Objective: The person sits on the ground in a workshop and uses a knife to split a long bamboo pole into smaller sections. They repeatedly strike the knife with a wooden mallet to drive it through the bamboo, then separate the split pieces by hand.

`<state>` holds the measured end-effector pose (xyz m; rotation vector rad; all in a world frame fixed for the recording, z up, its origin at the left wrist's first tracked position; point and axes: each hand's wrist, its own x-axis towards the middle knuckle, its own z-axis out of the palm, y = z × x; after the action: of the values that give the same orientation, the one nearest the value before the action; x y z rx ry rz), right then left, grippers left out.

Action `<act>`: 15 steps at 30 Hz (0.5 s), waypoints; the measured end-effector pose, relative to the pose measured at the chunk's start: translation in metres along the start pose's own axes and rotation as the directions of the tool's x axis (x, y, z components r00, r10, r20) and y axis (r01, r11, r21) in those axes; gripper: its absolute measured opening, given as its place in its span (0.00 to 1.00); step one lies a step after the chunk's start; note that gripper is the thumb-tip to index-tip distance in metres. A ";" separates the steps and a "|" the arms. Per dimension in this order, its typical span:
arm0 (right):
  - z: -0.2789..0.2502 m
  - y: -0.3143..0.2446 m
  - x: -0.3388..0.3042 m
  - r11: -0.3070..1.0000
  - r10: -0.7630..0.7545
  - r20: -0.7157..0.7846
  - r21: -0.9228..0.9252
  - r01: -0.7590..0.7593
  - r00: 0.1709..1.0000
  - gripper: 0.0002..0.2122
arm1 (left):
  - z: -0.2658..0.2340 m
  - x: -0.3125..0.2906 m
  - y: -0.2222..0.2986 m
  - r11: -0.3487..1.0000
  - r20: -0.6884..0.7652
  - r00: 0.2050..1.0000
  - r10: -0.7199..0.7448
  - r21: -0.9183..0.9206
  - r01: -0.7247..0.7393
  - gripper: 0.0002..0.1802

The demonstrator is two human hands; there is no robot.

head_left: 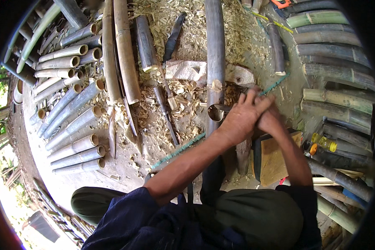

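Note:
Both my hands are closed together at the right side of a dark bamboo pole point(215, 46). A narrow knife blade point(223, 107) comes out from under them and reaches into a cut opening point(215, 112) in the pole. My left hand point(241, 118) is wrapped over the knife, hiding its grip. Pressed against it, my right hand point(270, 116) is also closed around the knife, its fingers mostly covered and slightly blurred. The pole runs away from me between my knees and lies across a notched wood block point(185, 70).
Wood shavings point(183, 100) litter the floor. Left of the pole lie a chisel-like tool point(166, 114), a dark sheathed blade point(174, 37) and long bamboo lengths point(127, 54). Cut bamboo tubes point(73, 102) are laid at left, more poles point(335, 75) at right. A yellow bottle point(324, 142) lies among them.

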<state>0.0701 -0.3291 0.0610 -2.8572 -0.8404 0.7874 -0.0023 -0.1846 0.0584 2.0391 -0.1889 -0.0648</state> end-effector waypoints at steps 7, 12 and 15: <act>-0.038 -0.056 0.053 0.805 -0.572 -0.124 -0.277 0.525 0.811 0.13 | -0.013 -0.010 -0.018 0.967 -0.520 0.846 -0.116 -0.253 -0.023 0.54; -0.033 -0.075 0.067 0.675 -0.532 0.107 -0.546 0.496 0.840 0.05 | -0.007 -0.013 -0.022 0.967 -0.635 0.751 -0.183 -0.254 0.021 0.56; -0.033 -0.028 0.071 0.890 -0.310 0.469 -0.162 0.426 0.827 0.06 | -0.005 -0.005 -0.007 0.957 -0.349 0.898 -0.267 -0.205 0.205 0.62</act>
<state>0.1235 -0.2654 0.0629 -2.5996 -1.6104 1.3635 -0.0063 -0.1763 0.0538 1.8608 0.2976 0.1528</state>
